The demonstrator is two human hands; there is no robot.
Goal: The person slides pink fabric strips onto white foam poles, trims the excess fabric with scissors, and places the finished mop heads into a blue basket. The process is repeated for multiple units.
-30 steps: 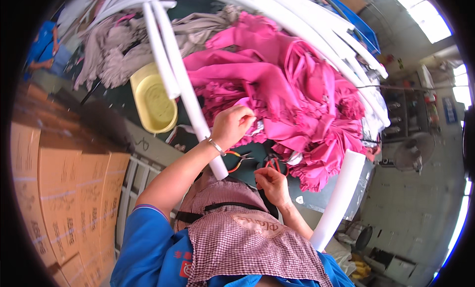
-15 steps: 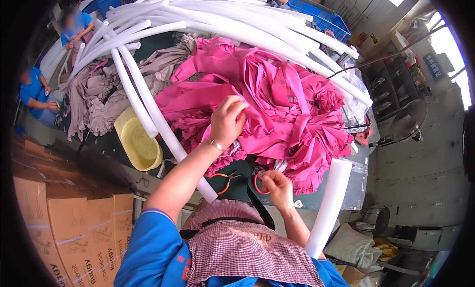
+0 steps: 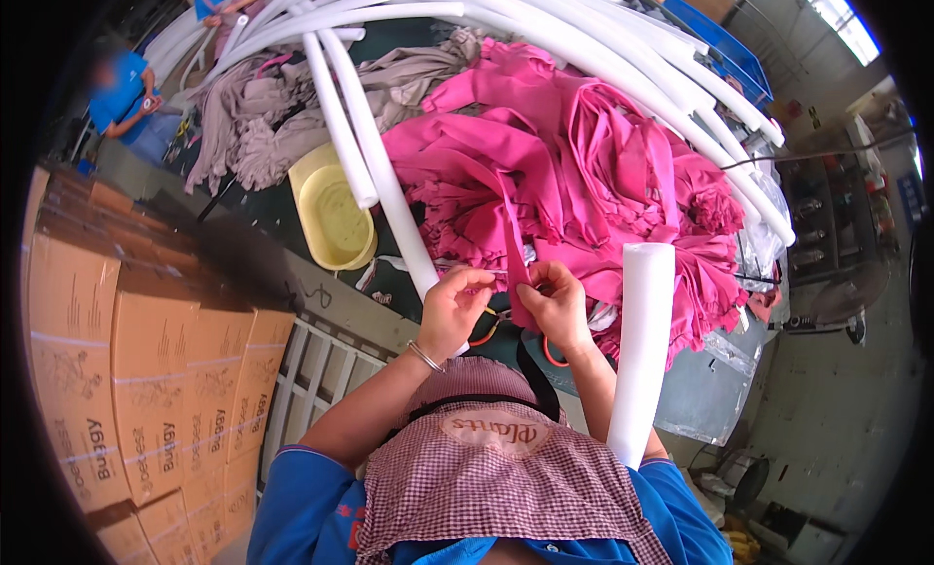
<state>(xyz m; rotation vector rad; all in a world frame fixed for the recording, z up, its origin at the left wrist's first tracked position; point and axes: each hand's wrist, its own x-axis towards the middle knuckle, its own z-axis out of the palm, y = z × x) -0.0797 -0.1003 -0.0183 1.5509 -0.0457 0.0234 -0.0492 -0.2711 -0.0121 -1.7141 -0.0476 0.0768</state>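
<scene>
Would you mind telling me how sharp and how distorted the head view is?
Head view: strong fisheye, the white foam tubes bow toward a black rim; both hands, left hand and right hand, and the pink cloth look sharp; window glare upper right.

Left hand has come off the top of the pink cloth pile and dropped to its near edge. Right hand moved up to meet it there, and now both pinch a strip of pink cloth between them.
</scene>
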